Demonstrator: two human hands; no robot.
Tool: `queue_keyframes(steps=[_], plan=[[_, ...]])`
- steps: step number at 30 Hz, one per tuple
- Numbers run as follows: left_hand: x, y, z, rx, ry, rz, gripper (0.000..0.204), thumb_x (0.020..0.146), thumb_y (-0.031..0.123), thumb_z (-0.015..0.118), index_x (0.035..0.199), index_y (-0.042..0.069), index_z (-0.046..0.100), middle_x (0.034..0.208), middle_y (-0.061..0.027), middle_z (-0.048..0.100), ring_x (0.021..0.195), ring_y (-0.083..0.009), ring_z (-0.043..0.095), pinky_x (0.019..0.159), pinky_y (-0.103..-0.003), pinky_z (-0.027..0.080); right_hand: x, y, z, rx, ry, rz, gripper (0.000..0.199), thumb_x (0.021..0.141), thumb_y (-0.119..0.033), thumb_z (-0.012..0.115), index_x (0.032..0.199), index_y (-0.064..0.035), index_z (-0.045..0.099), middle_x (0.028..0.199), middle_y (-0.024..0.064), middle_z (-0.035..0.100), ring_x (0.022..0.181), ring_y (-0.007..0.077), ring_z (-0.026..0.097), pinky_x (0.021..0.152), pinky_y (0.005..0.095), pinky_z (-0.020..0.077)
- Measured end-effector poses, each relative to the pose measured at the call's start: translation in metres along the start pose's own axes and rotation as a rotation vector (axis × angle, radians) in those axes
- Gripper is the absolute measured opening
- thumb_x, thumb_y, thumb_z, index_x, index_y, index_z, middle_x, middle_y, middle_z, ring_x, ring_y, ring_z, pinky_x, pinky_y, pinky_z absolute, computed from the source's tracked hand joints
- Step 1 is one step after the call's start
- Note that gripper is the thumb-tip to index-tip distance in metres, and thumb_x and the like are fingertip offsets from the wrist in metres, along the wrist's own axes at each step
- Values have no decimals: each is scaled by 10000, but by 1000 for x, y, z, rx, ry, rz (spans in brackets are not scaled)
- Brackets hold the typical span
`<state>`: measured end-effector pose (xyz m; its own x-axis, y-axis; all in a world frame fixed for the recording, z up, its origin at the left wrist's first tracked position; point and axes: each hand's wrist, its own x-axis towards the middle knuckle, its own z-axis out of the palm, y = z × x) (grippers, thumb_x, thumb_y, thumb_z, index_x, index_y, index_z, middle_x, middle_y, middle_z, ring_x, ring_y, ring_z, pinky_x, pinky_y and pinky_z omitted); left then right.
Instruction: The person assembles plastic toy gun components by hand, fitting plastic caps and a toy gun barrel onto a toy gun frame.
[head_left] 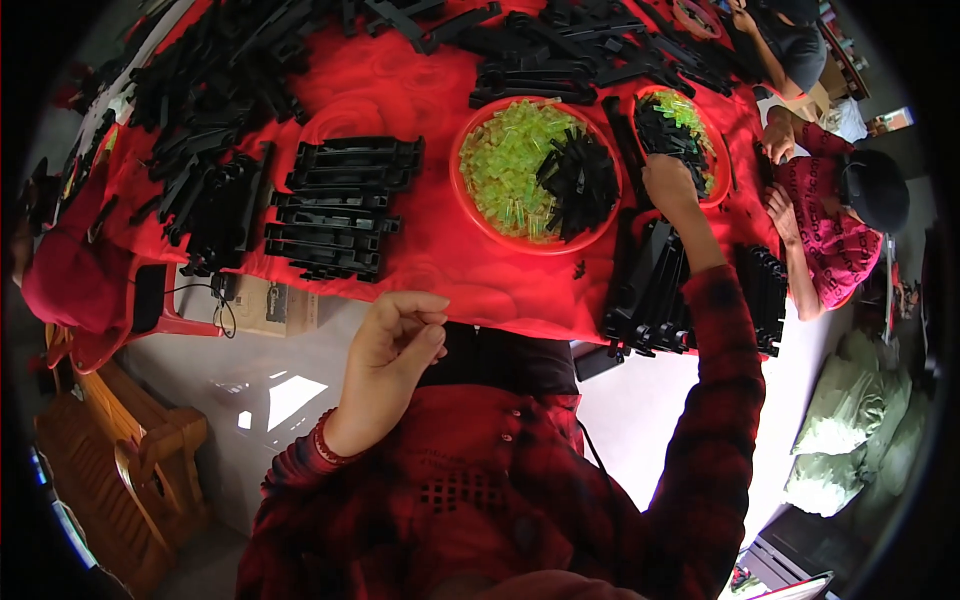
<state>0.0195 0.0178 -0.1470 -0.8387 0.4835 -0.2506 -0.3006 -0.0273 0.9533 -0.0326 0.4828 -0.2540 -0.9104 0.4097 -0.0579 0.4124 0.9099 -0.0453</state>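
Note:
My left hand [388,358] is raised in front of the table edge, its fingers curled in toward the thumb. Whatever may lie between those fingertips is hidden. My right hand [668,184] reaches to the smaller red bowl [725,165] at the right, over small black plastic pieces [665,133]; its fingertips are out of sight among them. Yellow-green translucent pieces [682,106] share that bowl. To its left, a larger red bowl [540,249] holds yellow-green translucent pieces [505,165] and small black strips [580,185].
Long black plastic parts [335,215] lie in a row on the red tablecloth [470,290]. More black parts [655,290] sit beneath my right forearm, with heaps along the far side. Co-workers sit at the right and left. A wooden bench [130,470] stands lower left.

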Motion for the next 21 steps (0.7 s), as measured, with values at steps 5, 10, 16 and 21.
queue_keyframes(steps=[5,10,16,21], plan=[[4,-13,10,53,-115,-61,280,945,-49,571,1208,42,547,1047,-20,565,857,-67,566,785,-217,506,1,-5,-18,44,98,-54,226,926,-217,571,910,3,623,955,255,665,921,449,641,803,528,518],[11,-29,17,63,-185,-11,269,960,-34,555,1221,26,536,1023,-33,575,831,-76,575,736,-215,501,-22,-25,-43,165,426,-191,216,915,-204,603,847,1,609,825,221,647,826,444,635,721,515,516],[31,-46,21,-26,-186,48,323,1030,121,509,1331,14,459,1119,-84,612,895,-122,606,800,-254,497,-125,-132,-105,433,348,-377,151,838,-82,663,749,-2,570,753,191,604,689,408,607,602,469,477],[49,-53,34,-264,-219,137,492,1072,311,413,1452,5,348,1342,-155,565,1135,-227,610,984,-353,469,-194,-179,-96,570,208,-485,171,811,-66,690,743,-34,536,678,135,556,611,346,582,548,436,459]])
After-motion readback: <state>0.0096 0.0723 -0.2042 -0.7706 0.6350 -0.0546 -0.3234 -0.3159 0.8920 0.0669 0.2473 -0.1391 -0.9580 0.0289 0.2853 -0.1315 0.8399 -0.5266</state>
